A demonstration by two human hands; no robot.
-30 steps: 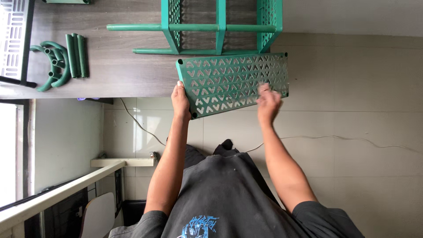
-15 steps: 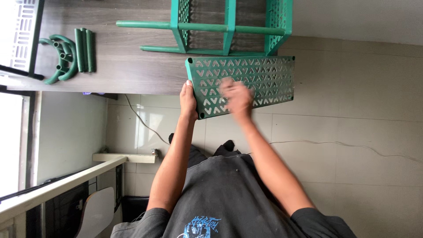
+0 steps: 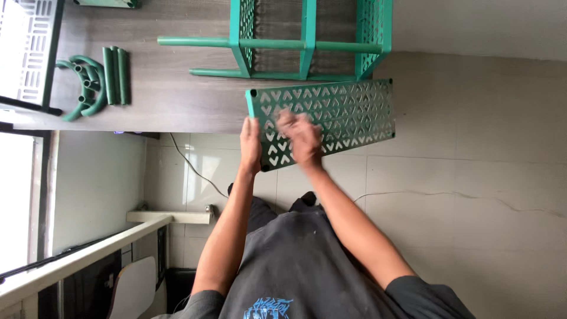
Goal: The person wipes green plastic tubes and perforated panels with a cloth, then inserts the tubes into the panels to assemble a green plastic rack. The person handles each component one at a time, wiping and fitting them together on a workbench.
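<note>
Head camera, the only view. Your two bare arms reach up from the bottom of the picture toward a dark grey wood-grain table (image 3: pixel 165 100) that fills the top left.

A flat green perforated metal shelf panel (image 3: pixel 342 112), punched with rows of small triangles, lies tilted over the table's near edge. About half of it hangs past the table's right-hand corner, in front of pale wall tiles.

Your left hand (image 3: pixel 251 145) sits at the panel's near left corner. Its fingers are closed round the short edge, thumb side toward you.

Your right hand (image 3: pixel 301 137) is just beside it, on the panel's face. It is blurred with motion, so you cannot tell whether its fingers are spread, curled or gripping.

Just beyond the panel, a green metal rack frame with perforated sides and round cross tubes (image 3: pixel 307 44) lies on the table, its lower rail close to the panel's far edge.

Well apart, toward the table's far left edge, lies a bundle of curved green tubes (image 3: pixel 80 88) with short straight green tubes (image 3: pixel 115 74) touching it.

Judged from this, the step in hand is getting a hold on the loose panel next to the frame. The next move calls for a firm grip with both hands and the panel held level, since much of it overhangs the table.
</note>
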